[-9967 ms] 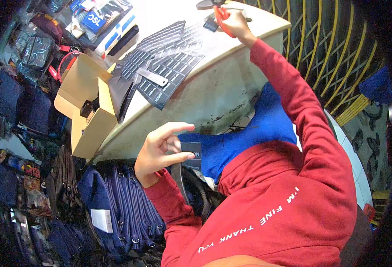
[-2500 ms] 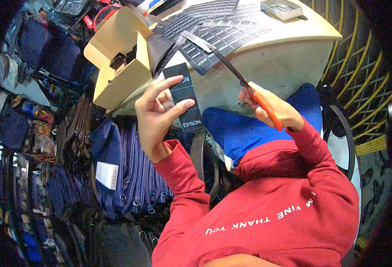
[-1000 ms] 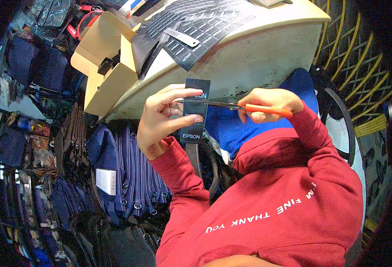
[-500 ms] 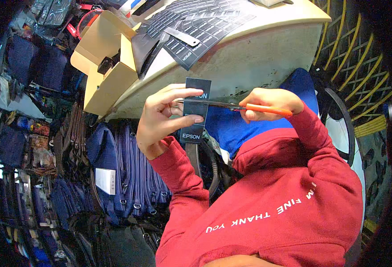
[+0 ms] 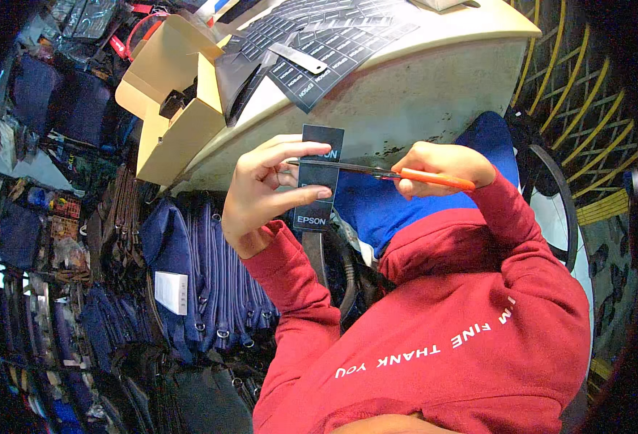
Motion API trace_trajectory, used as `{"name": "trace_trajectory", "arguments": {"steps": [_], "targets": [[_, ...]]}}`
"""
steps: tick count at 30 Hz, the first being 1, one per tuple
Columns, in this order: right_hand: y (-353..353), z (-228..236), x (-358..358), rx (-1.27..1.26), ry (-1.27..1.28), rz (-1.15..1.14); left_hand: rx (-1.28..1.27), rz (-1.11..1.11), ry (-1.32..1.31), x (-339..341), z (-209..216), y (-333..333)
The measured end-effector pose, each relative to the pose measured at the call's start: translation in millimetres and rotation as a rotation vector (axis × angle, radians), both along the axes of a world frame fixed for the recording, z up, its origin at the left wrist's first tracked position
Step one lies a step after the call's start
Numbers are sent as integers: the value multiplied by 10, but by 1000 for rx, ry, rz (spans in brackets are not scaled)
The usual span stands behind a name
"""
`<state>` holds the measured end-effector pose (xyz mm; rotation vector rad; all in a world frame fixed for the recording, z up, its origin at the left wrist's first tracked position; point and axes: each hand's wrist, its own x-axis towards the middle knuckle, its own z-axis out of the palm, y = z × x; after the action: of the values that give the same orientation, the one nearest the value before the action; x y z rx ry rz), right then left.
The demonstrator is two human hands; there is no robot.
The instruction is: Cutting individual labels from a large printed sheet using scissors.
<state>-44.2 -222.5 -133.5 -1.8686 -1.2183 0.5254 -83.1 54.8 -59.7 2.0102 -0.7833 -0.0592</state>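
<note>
The big pale surface sits at 12 o'clock, with one sheet of dark labels lying on it and one open cardboard box at its 10 o'clock edge. Many dark blue bags hang in a row at 8 o'clock; I cannot count them all.

Below the surface, near the middle, are the two hands. The left hand has its fingers clamped on one dark label strip, thumb below and the others above. The right hand, at 3 o'clock from the strip, has its fingers closed tight around the orange handles of one pair of scissors. The blades lie across the strip, right by the left fingertips.

What could go wrong: the blades are very close to the left fingers, so a snip could nick one. The strip is thin and bendy, so it may twist and the cut may go crooked. The cut piece could drop down among the bags.
</note>
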Motion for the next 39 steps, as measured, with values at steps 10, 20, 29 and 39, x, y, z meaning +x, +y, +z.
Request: {"name": "trace_trajectory", "arguments": {"steps": [10,20,29,39], "targets": [[-24,1,1,16,-71,-29,18,18,10,-8,16,-9],[-246,26,102,-101,62,-285,-6,142,10,-40,4,-33],[212,-109,54,630,283,-405,22,-12,42,113,-115,-249],[57,159,192,707,305,-638,-2,-18,160,118,-151,-364]]}}
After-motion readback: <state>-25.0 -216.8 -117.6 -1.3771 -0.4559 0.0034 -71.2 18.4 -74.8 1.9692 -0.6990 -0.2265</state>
